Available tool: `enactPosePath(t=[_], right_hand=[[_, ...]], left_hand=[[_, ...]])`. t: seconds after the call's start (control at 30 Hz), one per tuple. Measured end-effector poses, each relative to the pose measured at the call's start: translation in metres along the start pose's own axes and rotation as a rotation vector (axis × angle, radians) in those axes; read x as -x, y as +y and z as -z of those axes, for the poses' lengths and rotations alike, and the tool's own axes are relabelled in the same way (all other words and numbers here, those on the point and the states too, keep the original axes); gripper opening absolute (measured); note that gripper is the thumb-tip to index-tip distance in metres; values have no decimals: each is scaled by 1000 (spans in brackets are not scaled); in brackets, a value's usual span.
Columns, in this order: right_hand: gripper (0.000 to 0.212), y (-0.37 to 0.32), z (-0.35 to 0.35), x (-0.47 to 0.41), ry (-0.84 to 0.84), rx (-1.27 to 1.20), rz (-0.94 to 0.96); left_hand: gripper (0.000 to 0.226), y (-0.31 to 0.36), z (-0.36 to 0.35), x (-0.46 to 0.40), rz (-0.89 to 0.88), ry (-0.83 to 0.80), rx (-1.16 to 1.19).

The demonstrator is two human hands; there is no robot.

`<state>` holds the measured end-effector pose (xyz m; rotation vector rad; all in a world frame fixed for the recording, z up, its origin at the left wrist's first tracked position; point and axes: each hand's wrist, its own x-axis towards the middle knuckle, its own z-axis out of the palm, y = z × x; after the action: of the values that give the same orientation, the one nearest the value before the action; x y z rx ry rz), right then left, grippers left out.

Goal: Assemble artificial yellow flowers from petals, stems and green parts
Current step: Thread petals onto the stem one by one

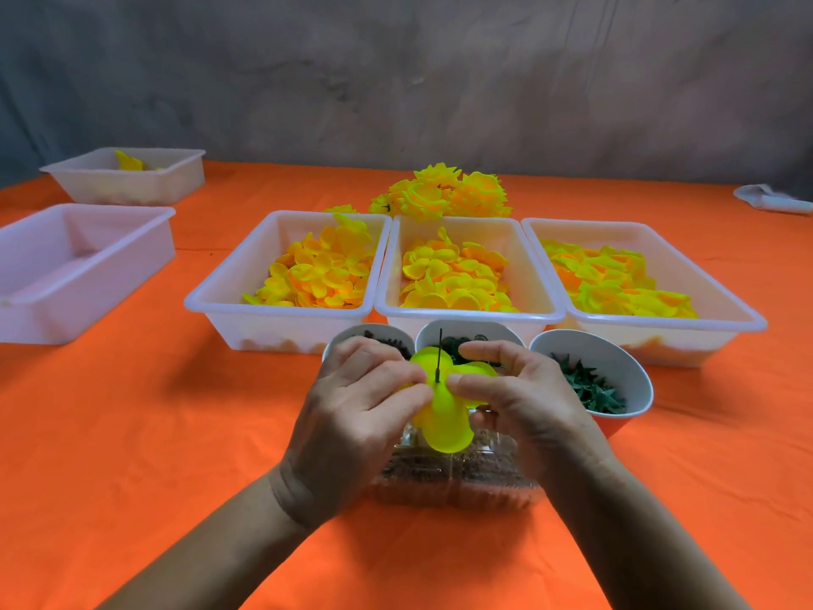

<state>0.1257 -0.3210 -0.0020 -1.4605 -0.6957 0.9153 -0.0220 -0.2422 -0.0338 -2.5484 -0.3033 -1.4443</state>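
- Two hands meet over an orange table [132, 433], holding a yellow petal piece [442, 411] threaded on a thin dark stem [440, 354].
- The left hand [352, 416] pinches the petal's left side with curled fingers; the right hand [523, 402] pinches the right side, thumb and forefinger closing just beside the stem.
- The stem stands nearly upright, its long axis pointing away from the person and up, its free tip above the petal; it pierces the petal's centre, midway between the two hands.
- Any next part would likely have to slide down over that free tip; the right forefinger looks slightly nearer to it.
- Three bowls sit just behind the hands; the right bowl [616, 358] holds green star-shaped parts [589, 387], nearest the right hand.
- Three trays of loose yellow petals [316, 270] stand behind the bowls, with finished flowers [444, 191] beyond them.
- A clear box [462, 477] lies beneath the hands; its contents are unclear.
- No brands, labels or writing can be read anywhere.
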Motion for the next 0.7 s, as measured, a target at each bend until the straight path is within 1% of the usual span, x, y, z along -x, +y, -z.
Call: enactPosePath(t=[0.07,0.17,0.2,0.27,0.33,0.4,0.5,0.6,0.7], right_hand=[[33,2,1,-1,4,-19,-7],[35,3,1,-1,6,-15,-9],[35,3,2,-1,5,-17,-16],[32,1,4,-2,-10,-46,-41],[27,0,6,-3,-29,-69,-69],[23,-1,7,-4,-40,-72,-76],[23,-1,6,-3,-21,-42,-49],[24,0,6,-3,8,53,-14],[23,1,7,-3,-10,121,23]], left_hand=[[22,0,-1,0,4,-9,14],[9,-1,2,-2,1,-67,68],[10,-1,4,-2,22,-88,102],[18,1,7,-4,135,-108,212],[28,3,7,-9,332,-72,354],[27,5,5,-16,509,-20,456],[24,5,-4,-23,654,-32,559],[15,3,-9,-22,719,-67,693],[11,-2,-11,-20,666,-92,670]])
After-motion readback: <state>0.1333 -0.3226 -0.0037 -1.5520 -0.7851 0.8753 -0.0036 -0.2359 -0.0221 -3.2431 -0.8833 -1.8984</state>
